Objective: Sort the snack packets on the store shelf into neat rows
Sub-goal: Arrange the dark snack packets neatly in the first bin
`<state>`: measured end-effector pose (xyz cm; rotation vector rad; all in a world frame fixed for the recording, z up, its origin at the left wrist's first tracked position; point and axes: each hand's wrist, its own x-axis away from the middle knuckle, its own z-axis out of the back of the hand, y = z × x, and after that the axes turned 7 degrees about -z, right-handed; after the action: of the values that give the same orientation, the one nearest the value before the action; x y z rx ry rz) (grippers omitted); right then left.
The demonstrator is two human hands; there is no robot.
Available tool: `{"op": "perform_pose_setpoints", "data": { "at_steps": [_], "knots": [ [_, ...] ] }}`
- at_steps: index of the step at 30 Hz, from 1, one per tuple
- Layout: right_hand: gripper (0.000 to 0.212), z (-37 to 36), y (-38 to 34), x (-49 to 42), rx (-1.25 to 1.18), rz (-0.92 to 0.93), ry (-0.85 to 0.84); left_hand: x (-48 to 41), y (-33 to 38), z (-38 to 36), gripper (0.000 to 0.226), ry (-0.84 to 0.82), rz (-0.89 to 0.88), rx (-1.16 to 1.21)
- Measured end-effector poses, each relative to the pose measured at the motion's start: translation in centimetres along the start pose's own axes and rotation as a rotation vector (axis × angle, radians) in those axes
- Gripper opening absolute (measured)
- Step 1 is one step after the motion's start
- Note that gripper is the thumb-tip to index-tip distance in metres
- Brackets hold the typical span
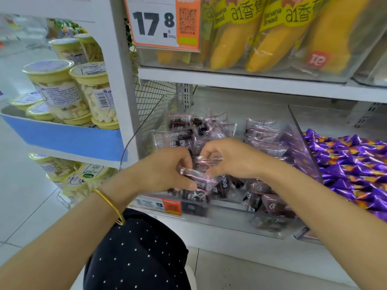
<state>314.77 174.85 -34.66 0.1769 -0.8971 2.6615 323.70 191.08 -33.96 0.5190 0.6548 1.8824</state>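
A white shelf unit [119, 80] is seen from above and close up, standing on a floor [31, 206] of pale tiles. Two shelf levels are shown, each lined with clear bins.

On the upper level, at the far top, yellow banana bread packs [272, 38] are stood upright in a bin. A large price tag [155, 21] marked 17.8 is fixed to the front of that bin, at its left.

On the lower level, a clear bin [230, 218] takes up the middle of the view. Small packets [188, 126], dark with pink-edged clear wrap, are kept in it. At the far left they are heaped loosely. At the far right some are stacked in a tidier row. More are scattered along the near edge. A clear divider [301, 139] closes the right side of the bin. Beyond it, shiny purple packs [351, 162] are piled in the next bin.

To the left, a separate rack is seen, with a blue tray [73, 139] holding tubs [62, 88] with yellow lids. More tubs are placed on the level below.

Both arms are reached in from the near edge and cover the middle of the bin. A bunch [199, 178] of packets is held between the hands, above the near part of the bin. The left hand [165, 170] is curled round the left end of the bunch, with the thumb underneath. The right hand [232, 158] is bent over the right end, fingertips pressed down onto the wrap; its thumb is partly hidden.

A dark dotted garment [136, 254] is seen at the near bottom. A gold bangle [111, 204] is worn on the left wrist. A small orange tag [165, 206] is fixed to the near front of the bin, blurred.
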Motion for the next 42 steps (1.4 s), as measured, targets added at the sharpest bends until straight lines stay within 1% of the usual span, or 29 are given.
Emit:
{"op": "perform_pose_setpoints", "data": {
  "at_steps": [3,5,6,8,9,10,11,13,14,16,17,19,20,22,23,26,28,29,31,32,33,35,38,39,40,42],
  "knots": [
    [0.033,1.5,0.4,1.5,0.115,-0.046,-0.143,-0.9,0.2,-1.7,0.036,-0.010,-0.031,-0.038],
    [0.032,2.5,-0.4,1.9,0.182,-0.070,-0.222,-1.2,0.0,-2.0,0.052,-0.049,-0.019,-0.008],
    [0.032,3.1,-0.8,1.7,0.172,-0.078,-0.218,-1.4,-0.1,-1.9,0.067,-0.069,-0.014,0.005],
    [0.029,4.0,-1.3,0.3,0.106,-0.089,-0.116,-1.7,-0.3,-1.5,0.100,-0.117,-0.003,0.016],
    [0.027,4.1,-1.2,-0.7,0.106,-0.089,-0.028,-1.8,-0.4,-1.4,0.108,-0.141,0.008,0.032],
    [0.026,4.0,-1.0,-1.8,0.151,-0.094,0.049,-2.0,-0.4,-1.5,0.110,-0.162,0.014,0.045],
    [0.025,3.8,-0.6,-2.8,0.225,-0.108,0.098,-2.2,-0.4,-1.7,0.109,-0.182,0.015,0.044],
    [0.023,3.0,0.4,-4.5,0.396,-0.145,0.105,-2.2,-0.6,-2.1,0.104,-0.199,0.017,0.055],
    [0.027,2.7,0.7,-4.9,0.459,-0.146,0.077,-2.2,-0.9,-2.0,0.103,-0.202,0.016,0.077],
    [0.046,2.5,1.2,-5.3,0.512,-0.135,0.048,-2.1,-1.1,-1.5,0.094,-0.216,0.000,0.105],
    [0.046,2.5,1.3,-5.4,0.522,-0.112,0.062,-2.2,-1.2,-1.2,0.081,-0.215,-0.009,0.127],
    [0.032,2.4,1.5,-5.8,0.538,-0.063,0.098,-2.7,-1.1,-0.8,0.047,-0.162,-0.008,0.214],
    [0.030,2.4,1.7,-5.9,0.516,-0.059,0.107,-3.1,-0.9,-0.8,0.033,-0.133,-0.003,0.248],
    [0.035,2.7,2.2,-5.8,0.450,-0.058,0.137,-3.8,-0.6,-0.9,0.014,-0.118,-0.009,0.279],
    [0.035,3.0,2.4,-5.5,0.414,-0.057,0.178,-4.0,-0.6,-1.1,0.010,-0.115,-0.016,0.293],
    [0.024,3.9,2.9,-3.9,0.237,-0.031,0.330,-4.2,-1.1,-1.4,0.011,-0.072,-0.036,0.348],
    [0.020,4.2,2.6,-2.2,0.055,0.004,0.354,-3.9,-1.4,-1.4,0.011,-0.046,-0.048,0.362],
    [0.020,4.2,2.4,-1.4,-0.027,0.016,0.329,-3.7,-1.5,-1.5,0.010,-0.034,-0.064,0.346],
    [0.028,3.8,2.2,-0.1,-0.136,0.019,0.230,-3.5,-1.8,-1.5,0.008,-0.009,-0.098,0.278],
    [0.028,3.5,2.2,0.3,-0.182,0.016,0.167,-3.4,-1.9,-1.5,0.008,0.003,-0.108,0.245],
    [0.023,3.2,2.3,0.5,-0.224,0.006,0.106,-3.4,-2.0,-1.6,0.009,0.014,-0.114,0.228],
    [0.017,2.8,2.5,0.6,-0.241,-0.031,-0.011,-3.4,-1.9,-1.7,0.009,0.031,-0.137,0.230],
    [0.024,3.4,2.5,0.4,-0.144,-0.059,-0.150,-3.4,-1.7,-1.6,0.009,0.027,-0.185,0.239],
    [0.028,3.9,2.3,0.1,-0.125,-0.060,-0.157,-3.4,-1.7,-1.5,0.009,0.017,-0.188,0.250],
    [0.032,4.4,2.1,-0.3,-0.109,-0.050,-0.130,-3.3,-1.7,-1.3,0.009,0.005,-0.186,0.266],
    [0.031,4.9,1.9,-2.0,-0.024,-0.004,-0.079,-3.1,-1.9,-1.0,0.008,-0.033,-0.171,0.321]
  ]
}}
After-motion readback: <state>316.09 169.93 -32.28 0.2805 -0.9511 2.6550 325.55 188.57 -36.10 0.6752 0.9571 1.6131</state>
